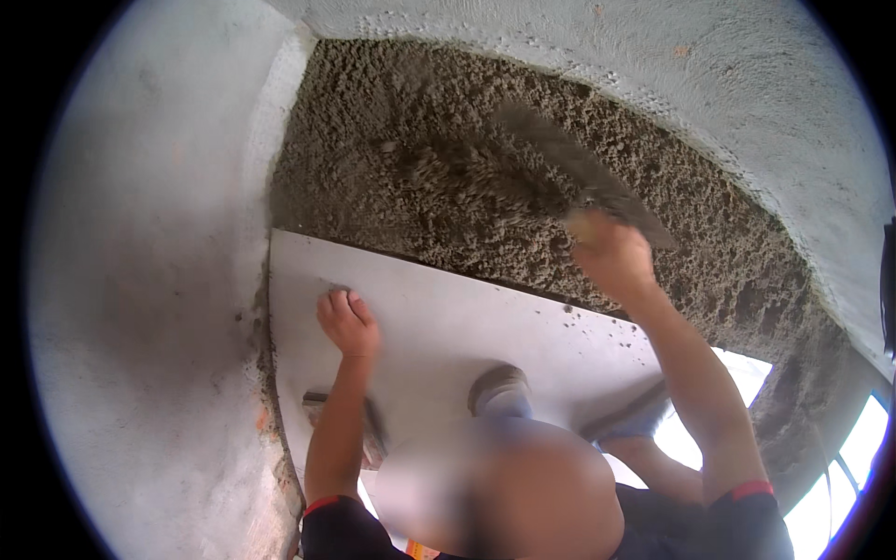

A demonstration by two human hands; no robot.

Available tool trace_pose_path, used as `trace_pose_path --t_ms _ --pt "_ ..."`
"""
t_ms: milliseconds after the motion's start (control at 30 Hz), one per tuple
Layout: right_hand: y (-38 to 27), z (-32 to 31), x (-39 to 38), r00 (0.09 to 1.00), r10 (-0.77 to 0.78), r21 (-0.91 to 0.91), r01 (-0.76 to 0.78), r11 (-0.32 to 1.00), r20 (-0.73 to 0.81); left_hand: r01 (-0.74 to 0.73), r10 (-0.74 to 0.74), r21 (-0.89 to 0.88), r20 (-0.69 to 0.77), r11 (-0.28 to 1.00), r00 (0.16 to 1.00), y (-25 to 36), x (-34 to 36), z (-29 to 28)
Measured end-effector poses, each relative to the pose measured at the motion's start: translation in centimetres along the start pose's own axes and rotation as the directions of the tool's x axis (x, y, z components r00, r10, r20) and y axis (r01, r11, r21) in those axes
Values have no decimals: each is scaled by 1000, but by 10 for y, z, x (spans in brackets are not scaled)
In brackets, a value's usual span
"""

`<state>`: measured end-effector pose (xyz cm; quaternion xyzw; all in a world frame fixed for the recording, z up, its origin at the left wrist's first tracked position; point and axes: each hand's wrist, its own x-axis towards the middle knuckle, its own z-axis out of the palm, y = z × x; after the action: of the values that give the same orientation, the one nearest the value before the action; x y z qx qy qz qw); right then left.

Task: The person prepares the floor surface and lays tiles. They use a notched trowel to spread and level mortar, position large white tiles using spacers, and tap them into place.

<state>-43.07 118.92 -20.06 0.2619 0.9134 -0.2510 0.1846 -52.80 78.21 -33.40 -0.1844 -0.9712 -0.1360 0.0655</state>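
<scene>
My right hand [614, 259] is wrapped round the handle of a trowel, its long grey blade [583, 163] smeared by motion. That blade lies over a bed of rough, crumbly grey-brown mortar [448, 201]. Nearer to me, a large pale tile [439, 313] borders the mortar along a straight edge. My left hand [348, 324] rests on this tile close to its far left corner, with the fingers curled in. A small greyish bit shows at the fingertips; whether they hold it, I cannot make out.
A plastered wall [140, 233] rises on the left, and another light wall [709, 75] curves round the far side and right. Mortar crumbs [569, 310] dot the tile edge. A shod foot [502, 387] stands on the tile. Beside my left forearm lies a partly hidden flat tool [315, 399].
</scene>
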Motion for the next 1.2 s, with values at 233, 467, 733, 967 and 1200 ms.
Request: trace_pose_path --t_ms 233,467,733,967,1200 --pt "227 17 -123 734 519 46 -558 829 -438 -23 23 29 -10 999 1000 -4 -3 10" --pt "158 72 -113 816 510 107 -501 859 -272 -48 49 12 -29 999 998 1 3 8" --pt "2 86 -32 953 267 251 -227 941 -140 -16 17 32 -32 999 999 2 1 3" --pt "-53 96 -13 997 71 67 -73 995 24 -28 29 8 -36 1000 999 5 5 4" --pt "20 65 -56 966 -249 -147 236 961 -71 -36 37 15 -63 999 997 1 -1 1"
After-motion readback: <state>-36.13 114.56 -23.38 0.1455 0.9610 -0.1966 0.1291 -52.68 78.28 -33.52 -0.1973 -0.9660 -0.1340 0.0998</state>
